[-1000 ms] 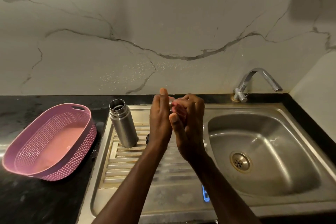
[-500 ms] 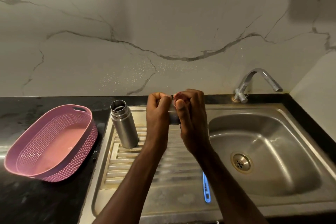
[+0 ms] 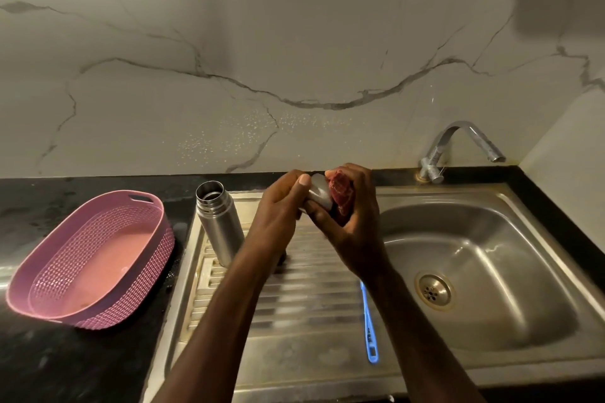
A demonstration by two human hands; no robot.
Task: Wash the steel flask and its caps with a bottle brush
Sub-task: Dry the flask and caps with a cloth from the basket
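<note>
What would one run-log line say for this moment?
left hand: holds small steel cap | right hand: rubs it with reddish scrubber | open steel flask: upright on drainboard

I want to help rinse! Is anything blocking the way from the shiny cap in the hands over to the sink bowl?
Nothing visible does. The steel cap, held with a red scrubber, sits just left of the bowl, which shows only its drain.

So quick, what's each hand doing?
Left hand: holding the steel cap.
Right hand: holding a reddish scrubber against it.
</note>
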